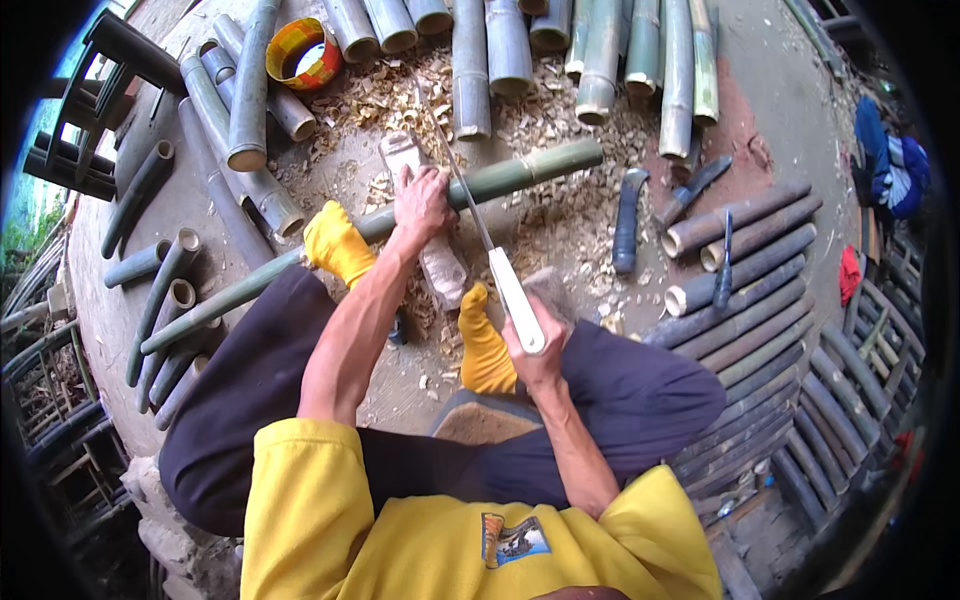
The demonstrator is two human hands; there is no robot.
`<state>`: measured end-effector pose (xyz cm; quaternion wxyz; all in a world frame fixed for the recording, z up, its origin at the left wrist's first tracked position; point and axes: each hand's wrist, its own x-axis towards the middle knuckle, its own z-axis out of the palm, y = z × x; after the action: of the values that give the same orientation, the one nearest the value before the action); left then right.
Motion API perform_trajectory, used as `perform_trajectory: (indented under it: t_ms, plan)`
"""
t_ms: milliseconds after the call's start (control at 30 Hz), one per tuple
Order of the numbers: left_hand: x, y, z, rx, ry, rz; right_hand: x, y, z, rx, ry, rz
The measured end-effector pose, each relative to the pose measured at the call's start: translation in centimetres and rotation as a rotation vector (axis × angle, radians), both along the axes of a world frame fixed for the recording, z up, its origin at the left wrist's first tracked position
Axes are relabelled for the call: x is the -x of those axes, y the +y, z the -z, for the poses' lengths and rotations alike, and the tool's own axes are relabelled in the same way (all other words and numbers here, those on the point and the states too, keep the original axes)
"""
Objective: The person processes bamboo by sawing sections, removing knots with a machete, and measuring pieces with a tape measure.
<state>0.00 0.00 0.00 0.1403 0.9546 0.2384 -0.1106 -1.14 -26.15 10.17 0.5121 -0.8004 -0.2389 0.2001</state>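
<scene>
A long green bamboo pole [530, 170] lies slantwise in front of me, across a pale worn wooden block [442, 272]. My left hand [424, 205] is closed over the pole, above the block. My right hand [540, 350] grips the white handle of a handsaw [512, 292]. The saw's thin blade crosses the pole just right of my left hand, its tip pointing away over the shavings. Whether the teeth have cut into the bamboo, I cannot tell. My left foot in a yellow sock [340, 243] rests against the pole; the other yellow-socked foot [485, 345] is beside the block.
Cut bamboo lengths [470, 80] lie along the far side, with more stacked at right [745, 345] and left. Wood chips [570, 215] cover the ground. Dark-handled knives [628, 220] lie to the right. A red-yellow round container [303, 55] sits far left.
</scene>
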Motion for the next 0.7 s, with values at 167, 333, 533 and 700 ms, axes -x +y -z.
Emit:
perform_trajectory:
  t_ms: [167, 333, 533, 700]
  plan:
    - [-1.2, 1.0, -1.8, -0.062, -0.022, -0.001, 6.1, -10.8, -7.4, 0.124, -0.089, -0.010]
    - [-0.3, 0.4, -1.1, -0.076, -0.097, 0.016, 2.8, -5.9, -2.1, 0.030, -0.033, -0.031]
    - [0.5, 0.9, -1.1, -0.051, -0.076, 0.010, 4.0, -6.7, -5.5, 0.153, -0.092, -0.047]
    - [-0.8, -0.1, -2.1, -0.074, -0.044, 0.031, 5.3, -9.8, -5.7, 0.103, -0.062, -0.025]
